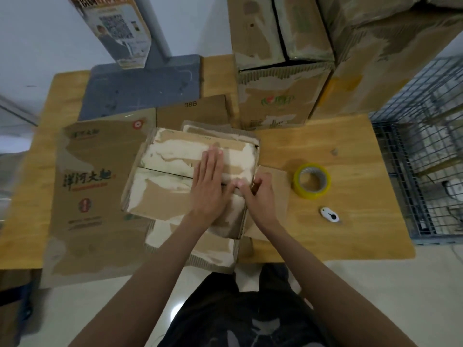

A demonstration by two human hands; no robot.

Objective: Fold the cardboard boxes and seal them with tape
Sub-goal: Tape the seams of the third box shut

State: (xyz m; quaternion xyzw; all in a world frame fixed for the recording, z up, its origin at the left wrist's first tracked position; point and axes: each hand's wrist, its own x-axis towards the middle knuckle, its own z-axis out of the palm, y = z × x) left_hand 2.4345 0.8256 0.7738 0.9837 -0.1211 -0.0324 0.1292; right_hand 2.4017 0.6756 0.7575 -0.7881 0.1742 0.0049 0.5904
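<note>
Head view, one frame. Wooden table (338, 146) carries all the work.

Largest items: stacked cardboard boxes (280, 96) at the far right of the table, already formed into cubes; contents not visible, and whether they are sealed cannot be told. A wire cage (421, 136) stands off the right edge of the table; pale items inside, too blurred to identify. A flattened printed carton (95, 186) lies on the left half of the table, not yet folded.

Box in hand (190, 176) sits at table centre, on top of other flat cardboard. Its two top flaps are folded down and meet along a seam running left to right. Surface is torn and whitish, apparently where old tape was stripped. No fresh tape visible on the seam. Nothing can be seen of the inside.

Left hand (213, 181): flat, fingers straight and together, pressing the flaps down across the seam. Holds nothing.

Right hand (260, 194): fingers curled at the right end of the seam, pinching or tucking the flap edge; exact grip cannot be told.

Tape roll (312, 180), yellow, lies flat on the table just right of the box, untouched. Small white cutter (329, 214) lies nearer the person, beside the roll.

Judgement: folding nearly complete on this box; taping remains, and the flat carton is still to be done.
</note>
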